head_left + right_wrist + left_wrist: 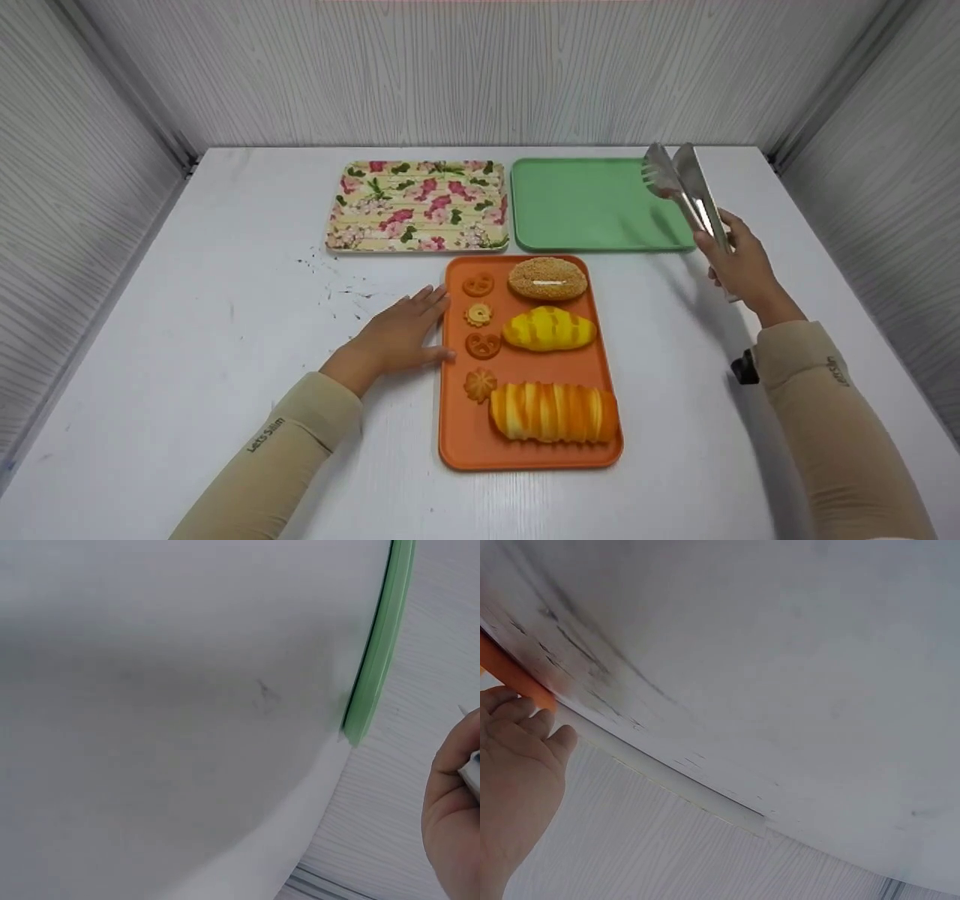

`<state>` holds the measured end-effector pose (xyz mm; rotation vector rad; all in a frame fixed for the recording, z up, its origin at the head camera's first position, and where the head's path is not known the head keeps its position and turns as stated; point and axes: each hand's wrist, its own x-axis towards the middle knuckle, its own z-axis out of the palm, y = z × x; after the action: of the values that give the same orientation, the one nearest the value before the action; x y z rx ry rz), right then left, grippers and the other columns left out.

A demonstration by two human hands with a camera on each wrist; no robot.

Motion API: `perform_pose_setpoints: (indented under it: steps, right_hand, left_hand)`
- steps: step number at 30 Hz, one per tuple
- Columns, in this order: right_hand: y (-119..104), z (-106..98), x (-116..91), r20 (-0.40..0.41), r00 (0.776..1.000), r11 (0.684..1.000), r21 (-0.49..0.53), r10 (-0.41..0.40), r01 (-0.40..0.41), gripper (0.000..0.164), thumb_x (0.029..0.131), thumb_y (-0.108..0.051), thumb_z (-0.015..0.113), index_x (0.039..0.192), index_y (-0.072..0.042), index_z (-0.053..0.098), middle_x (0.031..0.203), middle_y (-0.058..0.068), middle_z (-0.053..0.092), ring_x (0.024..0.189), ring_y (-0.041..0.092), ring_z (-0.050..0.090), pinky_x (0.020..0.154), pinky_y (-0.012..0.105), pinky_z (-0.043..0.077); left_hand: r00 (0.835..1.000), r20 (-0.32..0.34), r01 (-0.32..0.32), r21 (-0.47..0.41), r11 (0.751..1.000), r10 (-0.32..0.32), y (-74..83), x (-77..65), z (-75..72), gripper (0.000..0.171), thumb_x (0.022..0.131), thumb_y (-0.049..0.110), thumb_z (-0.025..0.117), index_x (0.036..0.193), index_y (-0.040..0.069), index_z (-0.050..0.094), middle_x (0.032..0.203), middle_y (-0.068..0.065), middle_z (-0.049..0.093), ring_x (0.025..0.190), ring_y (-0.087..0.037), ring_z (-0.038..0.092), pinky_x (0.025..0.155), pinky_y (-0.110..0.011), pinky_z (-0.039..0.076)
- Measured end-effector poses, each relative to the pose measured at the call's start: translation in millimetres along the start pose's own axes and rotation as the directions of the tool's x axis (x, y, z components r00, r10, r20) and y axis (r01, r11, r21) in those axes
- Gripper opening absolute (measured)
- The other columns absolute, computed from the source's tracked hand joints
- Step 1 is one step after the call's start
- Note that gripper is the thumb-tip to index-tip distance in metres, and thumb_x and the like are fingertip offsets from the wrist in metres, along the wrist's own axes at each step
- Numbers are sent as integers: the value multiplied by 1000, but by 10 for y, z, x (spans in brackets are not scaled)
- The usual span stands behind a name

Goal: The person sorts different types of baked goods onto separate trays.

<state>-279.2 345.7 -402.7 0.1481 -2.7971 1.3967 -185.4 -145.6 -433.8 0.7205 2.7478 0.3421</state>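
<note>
Silver metal tongs (pixel 700 198): being clamped in right hand (pixel 744 264).
Orange oblong tray (pixel 465 442): seemingly being steadied at left hand's (pixel 399 332) extended fingers; tong-lowering likely being needed.

Your right hand (pixel 454 829) at right edge, partly out of frame, fingers curled round pale object (pixel 472 774), barely visible; green tray rim (pixel 381 645) near your hand; white tabletop (pixel 150 735), shadowed, small dark scuff (pixel 266 691); wood-grained wall panel (pixel 431 645) behind hand
</note>
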Motion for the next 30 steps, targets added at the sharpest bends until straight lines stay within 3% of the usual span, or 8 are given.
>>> perform_pose_setpoints:
  steps: [12, 19, 25, 30]
  right_hand:
    - [-142, 174, -140, 186, 978, 995, -16, -92, 96, 63, 95, -40, 55, 151, -22, 30, 103, 14, 52, 57, 19, 51, 47, 32, 46]
    - [-163, 208, -193, 304, 940, 987, 45, -158, 151, 61, 96, -31, 57, 151, -20, 31, 106, 19, 55, 53, 16, 49, 45, 30, 44]
    - [-152, 240, -220, 369, 911, 983, 65, -182, 170, 59, 95, -23, 60, 148, -18, 36, 92, 18, 54, 50, 16, 46, 43, 31, 42]
    - [-161, 244, -245, 414, 891, 983, 65, -185, 174, 57, 93, -25, 63, 146, -24, 41, 93, 18, 53, 49, 16, 45, 40, 30, 38]
  left_hand:
    - [1000, 16, 9, 6, 1000, -9, -23, 23, 20, 94, 87, 64, 51, 153, 9, 13, 159, -2, 4, 144, -20, 2, 115, -38, 8]
    - [1000, 5, -4, 24, 1000, 4, -20, 26, 19, 95, 87, 65, 51, 153, 7, 16, 159, -5, 7, 144, -24, 5, 114, -42, 13]
    - [1000, 9, 7, 12, 1000, -7, -19, 22, 23, 94, 87, 64, 51, 153, 8, 14, 159, -4, 6, 144, -22, 4, 114, -41, 12]
    - [1000, 15, 13, 2, 1000, -13, -8, 11, 7, 93, 88, 64, 50, 153, 9, 13, 158, -3, 5, 144, -21, 3, 114, -41, 11]
